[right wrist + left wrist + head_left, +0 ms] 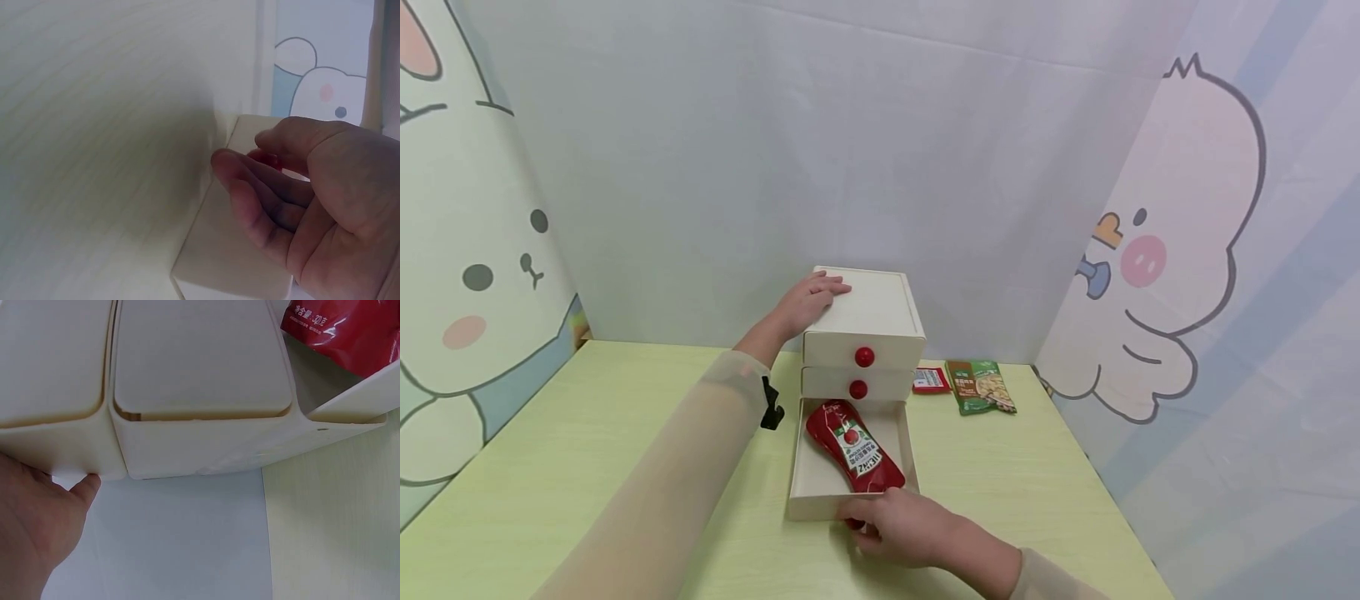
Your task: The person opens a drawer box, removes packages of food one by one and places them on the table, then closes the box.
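A white drawer unit (880,304) stands on the table with its bottom drawer (812,507) pulled out and its two upper drawers closed. In that bottom drawer lies a red Heinz ketchup pouch (859,454), slanted, its lower end near the front wall. My left hand (805,302) rests on the unit's top at the left edge, and its thumb touches the side wall in the left wrist view. My right hand (901,527) pinches the red knob (270,159) on the bottom drawer's front; the fingers partly hide the knob.
To the right of the unit, a small red packet (931,381) and a green-brown food packet (981,387) lie on the pale yellow table (1015,483). Behind the unit hangs a grey curtain (820,150), with cartoon-printed panels on both sides.
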The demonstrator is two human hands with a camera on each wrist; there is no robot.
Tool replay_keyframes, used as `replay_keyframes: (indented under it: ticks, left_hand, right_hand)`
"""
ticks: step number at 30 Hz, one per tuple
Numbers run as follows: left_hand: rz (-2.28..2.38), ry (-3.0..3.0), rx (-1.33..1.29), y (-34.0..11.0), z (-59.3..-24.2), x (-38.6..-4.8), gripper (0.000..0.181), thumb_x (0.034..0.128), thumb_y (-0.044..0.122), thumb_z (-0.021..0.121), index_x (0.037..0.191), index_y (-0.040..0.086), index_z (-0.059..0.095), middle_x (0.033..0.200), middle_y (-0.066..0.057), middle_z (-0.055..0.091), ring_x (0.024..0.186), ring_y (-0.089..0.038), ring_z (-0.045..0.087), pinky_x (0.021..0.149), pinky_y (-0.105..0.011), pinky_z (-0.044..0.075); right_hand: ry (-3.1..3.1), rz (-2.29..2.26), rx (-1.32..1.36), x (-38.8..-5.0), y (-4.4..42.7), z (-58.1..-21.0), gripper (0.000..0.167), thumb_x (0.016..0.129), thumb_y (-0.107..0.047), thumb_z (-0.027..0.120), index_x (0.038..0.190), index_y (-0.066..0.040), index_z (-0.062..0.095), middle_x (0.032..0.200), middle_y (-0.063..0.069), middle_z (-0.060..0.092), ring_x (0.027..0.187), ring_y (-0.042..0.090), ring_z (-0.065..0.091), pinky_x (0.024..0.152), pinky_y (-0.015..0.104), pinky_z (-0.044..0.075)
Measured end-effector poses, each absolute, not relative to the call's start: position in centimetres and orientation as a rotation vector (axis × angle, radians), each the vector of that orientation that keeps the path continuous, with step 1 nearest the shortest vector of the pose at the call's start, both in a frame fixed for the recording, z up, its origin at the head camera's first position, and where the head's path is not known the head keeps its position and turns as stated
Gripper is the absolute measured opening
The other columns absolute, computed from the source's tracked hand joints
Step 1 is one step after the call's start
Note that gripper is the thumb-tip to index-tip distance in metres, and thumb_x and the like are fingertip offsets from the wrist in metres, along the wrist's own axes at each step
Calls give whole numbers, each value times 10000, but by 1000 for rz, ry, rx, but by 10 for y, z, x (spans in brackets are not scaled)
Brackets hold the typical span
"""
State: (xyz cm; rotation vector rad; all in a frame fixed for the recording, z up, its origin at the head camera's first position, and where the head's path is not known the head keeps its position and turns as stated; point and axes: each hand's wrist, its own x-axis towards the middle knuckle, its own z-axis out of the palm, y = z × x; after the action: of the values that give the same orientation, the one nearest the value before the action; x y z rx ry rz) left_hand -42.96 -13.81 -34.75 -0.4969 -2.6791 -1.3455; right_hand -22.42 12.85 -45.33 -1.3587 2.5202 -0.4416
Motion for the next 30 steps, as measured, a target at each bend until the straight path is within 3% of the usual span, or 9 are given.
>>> replay_keyframes:
  ticks: [5,14,25,30]
  left_hand:
    - [-1323,-2682,-512,-138,-348,-430,542,1101,207,364,1566,98,621,1766,-99,421,1739,-308,109,1407,-578,60]
    - [-1258,-2701,-543,-138,-349,-434,539,1120,214,346,1578,90,604,1767,-111,417,1738,-330,101,1408,-573,62]
    - [-1303,-2698,-530,-141,-348,-432,545,1118,220,338,1573,102,615,1768,-94,420,1743,-301,77,1412,-557,54]
    - [-1308,-2696,-532,-141,-349,-433,544,1121,222,336,1573,107,616,1770,-90,417,1744,-300,72,1411,-561,48]
  right_hand:
    - [2510,-416,-1378,-225,130,-441,269,1051,-213,748,1318,-250,756,945,-173,707,729,-91,544,689,65,488]
    - [2569,-419,-1300,-237,123,-403,170,1034,-205,751,1191,-217,818,828,-189,704,666,-79,529,657,103,478]
    - [2610,-306,-1185,-278,111,-366,205,1012,-302,780,1193,-216,823,982,-114,793,828,-26,676,720,184,573]
    - [2622,-209,-1120,-296,105,-359,237,998,-375,799,1178,-226,839,908,-128,741,775,30,642,668,221,557]
